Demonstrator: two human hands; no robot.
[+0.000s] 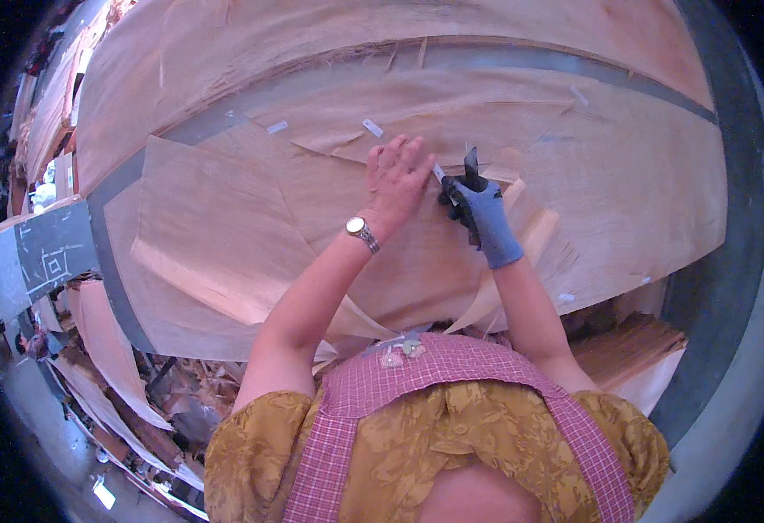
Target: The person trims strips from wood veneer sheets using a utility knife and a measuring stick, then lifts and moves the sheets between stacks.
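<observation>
A large, thin wood veneer sheet (626,174) lies in front of me, with wrinkles and overlapping torn edges. My left hand (395,181), bare and with a wristwatch (357,227), rests on it, fingers slightly bent and holding nothing. Just to its right, my right hand (478,209) wears a blue glove with black fingers. Its fingers are closed round a dark, narrow tool (471,159) whose kind I cannot make out. A short white tape piece (438,172) shows between the hands. Other white strips (372,128) stick to the sheet near cracks. Loose veneer flaps (534,231) curl up beside my right wrist.
Another veneer sheet (382,26) covers the far side, past a grey strip of table (556,61). A chalk-marked dark board (55,248) juts out at left. Stacked veneer (630,349) sits below the near right edge, and scraps (199,383) lie at lower left.
</observation>
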